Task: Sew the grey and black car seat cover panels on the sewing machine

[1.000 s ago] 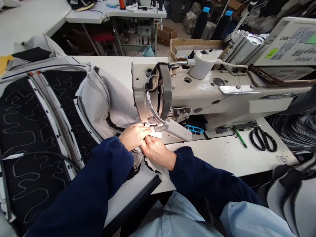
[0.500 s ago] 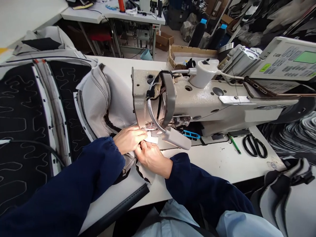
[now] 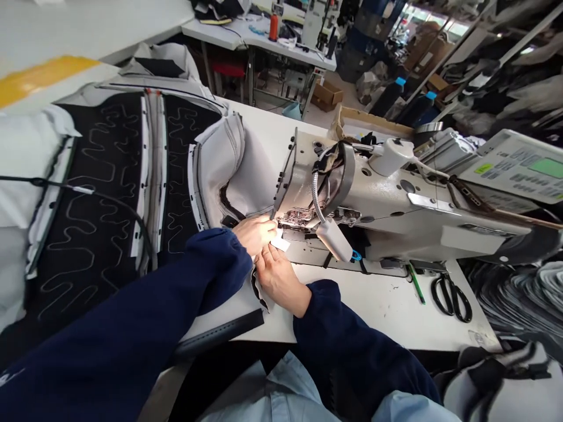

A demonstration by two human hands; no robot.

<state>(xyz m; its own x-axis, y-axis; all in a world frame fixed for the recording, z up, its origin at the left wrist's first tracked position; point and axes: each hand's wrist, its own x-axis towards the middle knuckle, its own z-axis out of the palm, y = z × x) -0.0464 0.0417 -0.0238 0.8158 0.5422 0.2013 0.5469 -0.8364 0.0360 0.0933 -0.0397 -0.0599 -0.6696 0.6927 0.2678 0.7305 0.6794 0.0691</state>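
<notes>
Both hands at the sewing machine needle — near the worktop's front edge.
Left hand and right hand pinch the grey fabric with a white tag; scissors lie well apart, rightward.

Your left hand and right hand cover the fabric edge where it meets the sewing machine; you can't see the needle behind its lamp. Your fingertips overlap, so the grip is unclear. The control panel runs off the right edge, its labels too small to read.
</notes>
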